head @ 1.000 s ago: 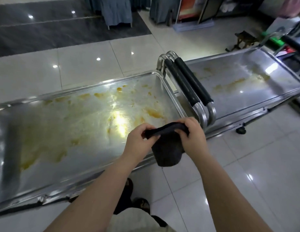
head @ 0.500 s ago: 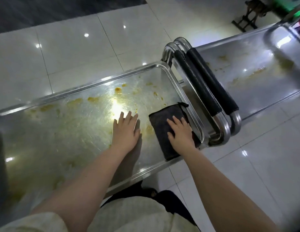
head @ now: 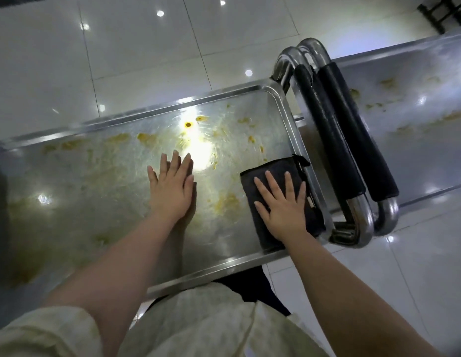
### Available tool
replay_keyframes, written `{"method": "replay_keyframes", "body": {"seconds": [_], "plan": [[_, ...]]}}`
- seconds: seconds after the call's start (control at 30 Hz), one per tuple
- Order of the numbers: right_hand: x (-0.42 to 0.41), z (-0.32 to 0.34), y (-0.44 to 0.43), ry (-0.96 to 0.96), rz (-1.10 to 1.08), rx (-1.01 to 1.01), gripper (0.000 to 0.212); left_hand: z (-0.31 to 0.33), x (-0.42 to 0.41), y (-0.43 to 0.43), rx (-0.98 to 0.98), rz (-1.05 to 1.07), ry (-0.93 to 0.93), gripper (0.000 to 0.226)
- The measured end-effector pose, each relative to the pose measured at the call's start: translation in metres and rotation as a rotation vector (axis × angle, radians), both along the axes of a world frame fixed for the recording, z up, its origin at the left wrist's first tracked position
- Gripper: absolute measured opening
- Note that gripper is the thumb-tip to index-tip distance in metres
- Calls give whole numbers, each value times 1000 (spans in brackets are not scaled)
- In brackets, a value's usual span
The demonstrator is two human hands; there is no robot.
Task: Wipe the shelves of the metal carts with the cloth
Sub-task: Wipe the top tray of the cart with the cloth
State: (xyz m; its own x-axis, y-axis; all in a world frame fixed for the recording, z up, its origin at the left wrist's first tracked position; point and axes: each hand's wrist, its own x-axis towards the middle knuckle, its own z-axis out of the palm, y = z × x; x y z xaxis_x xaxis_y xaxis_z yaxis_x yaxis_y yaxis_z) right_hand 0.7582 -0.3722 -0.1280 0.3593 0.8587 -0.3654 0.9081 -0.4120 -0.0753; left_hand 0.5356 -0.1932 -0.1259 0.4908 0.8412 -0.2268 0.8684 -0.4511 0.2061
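Right hand: right hand [head: 282, 210] lies flat on the cloth [head: 275, 199], fingers straight and spread, pressing it down on the shelf [head: 121, 181]; nothing is gripped.
Left hand: left hand [head: 172, 188] lies flat, palm down, on the bare metal beside the right hand, fingers straight and close together, holding nothing.
Cloth: dark, folded to a rectangle, under the right hand, its far edge showing beyond the fingertips, its right edge against the shelf's raised rim.
Stains: yellow smears [head: 226, 202] lie between the two hands, with more beyond the left fingertips and off to its left.
Handles: two carts' handles [head: 345, 140], steel tubes with black grips, stand just right of the right hand.
Second cart: its stained shelf [head: 417, 124] stretches further right, past the handles.
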Motion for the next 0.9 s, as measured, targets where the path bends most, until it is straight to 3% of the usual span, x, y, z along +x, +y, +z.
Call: {"method": "replay_keyframes", "body": {"seconds": [0.13,0.23,0.3,0.43,0.53,0.67,0.8,0.9], "plan": [[32,-2,11,-60,-110,-47,59,-3,-2,14,2,37,8,52],[6,-2,22,-39,-136,-51,58,-7,-11,18,-9,38,42,53],[-35,-3,30,19,-29,-3,60,-4,-16,16,-6,75,8,53],[-128,-4,37,145,427,58,61,-3,-28,12,4,96,28,54],[-132,-3,43,164,536,91,58,-6,-39,14,-1,123,69,54],[-66,-7,59,68,255,133,59,-7,-44,16,-12,127,71,54],[24,-3,66,-15,-120,-14,56,-6,-40,15,-6,110,99,54],[28,1,69,-37,-227,-44,57,-5,-39,14,-26,121,96,54]]}}
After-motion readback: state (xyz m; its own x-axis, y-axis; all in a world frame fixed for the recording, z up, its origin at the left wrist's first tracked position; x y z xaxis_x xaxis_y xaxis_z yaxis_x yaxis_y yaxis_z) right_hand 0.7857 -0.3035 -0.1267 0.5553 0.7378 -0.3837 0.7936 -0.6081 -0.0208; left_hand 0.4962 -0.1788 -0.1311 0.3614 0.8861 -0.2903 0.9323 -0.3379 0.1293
